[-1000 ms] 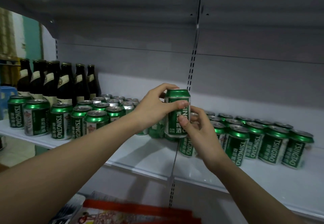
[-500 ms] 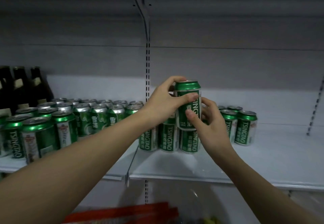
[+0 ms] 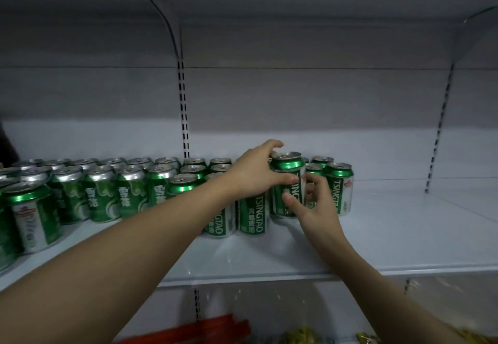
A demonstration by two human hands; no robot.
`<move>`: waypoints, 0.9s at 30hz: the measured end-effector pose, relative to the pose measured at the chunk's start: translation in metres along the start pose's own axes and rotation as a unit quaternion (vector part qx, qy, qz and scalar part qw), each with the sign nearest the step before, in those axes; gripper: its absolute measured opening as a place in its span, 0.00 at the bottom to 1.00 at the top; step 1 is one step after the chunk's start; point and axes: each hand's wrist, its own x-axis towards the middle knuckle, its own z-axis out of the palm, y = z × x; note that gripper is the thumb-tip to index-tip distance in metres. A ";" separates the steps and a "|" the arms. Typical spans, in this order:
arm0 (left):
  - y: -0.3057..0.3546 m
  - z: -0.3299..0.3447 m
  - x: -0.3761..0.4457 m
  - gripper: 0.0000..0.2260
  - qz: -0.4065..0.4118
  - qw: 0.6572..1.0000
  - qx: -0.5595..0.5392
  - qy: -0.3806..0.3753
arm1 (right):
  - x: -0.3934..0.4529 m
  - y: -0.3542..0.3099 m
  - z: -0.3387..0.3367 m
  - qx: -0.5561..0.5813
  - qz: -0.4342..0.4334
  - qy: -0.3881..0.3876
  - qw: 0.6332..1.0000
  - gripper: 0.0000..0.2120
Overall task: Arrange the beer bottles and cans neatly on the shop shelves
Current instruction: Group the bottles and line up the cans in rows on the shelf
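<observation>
Fingers first: the left hand (image 3: 256, 171) has its thumb and fingers curled round the upper body of a green Tsingtao can (image 3: 287, 182), fingertips wrapping the front face. The right hand (image 3: 312, 201) comes in from below and to the right, thumb pressed against the can's lower front, its other fingers bent loosely beside and behind it, so this hand steadies more than it clamps. Both hands are on the one can.

The can stands upright, long axis vertical, pull-tab lid facing up, lettering running down its side and turned toward the camera. Its base sits at or just above the white shelf (image 3: 377, 236); the thumb hides the exact contact. It slots in just right of two front Tsingtao cans (image 3: 252, 217) and just left of the end can (image 3: 340, 187).

This looks like the placing step, the can going into the front row of its block. Next move, by judgement: settle it flat, square the label forward, then let go without nudging its tight neighbours. Further left, the silver-and-green cans (image 3: 102, 195) fill the shelf in rows.
</observation>
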 end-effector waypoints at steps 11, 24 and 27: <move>-0.019 0.022 0.010 0.33 0.035 0.965 0.258 -0.027 | 0.016 0.030 -0.004 -0.009 0.106 -0.073 0.992 0.24; -0.021 0.026 0.010 0.38 0.043 0.948 0.312 -0.045 | 0.011 0.027 -0.005 -0.026 0.118 -0.065 0.991 0.26; -0.023 0.027 0.012 0.39 0.041 0.950 0.305 -0.047 | 0.012 0.029 -0.005 -0.014 0.121 -0.065 0.990 0.27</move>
